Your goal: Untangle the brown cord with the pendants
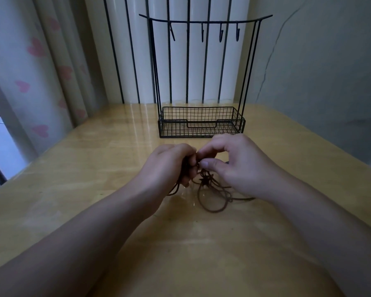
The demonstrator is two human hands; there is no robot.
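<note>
Barely begun: left hand [171, 163] grips bunched brown cord [210, 202], right hand [229, 161] pinches a strand; tangle with pendant [205, 181] hangs at 6 o'clock

On the table [77, 179], the wire rack [201, 123] stands behind both hands. The left hand [169, 166] and right hand [236, 166] meet over the cord [212, 202], whose loops lie before them.
</note>
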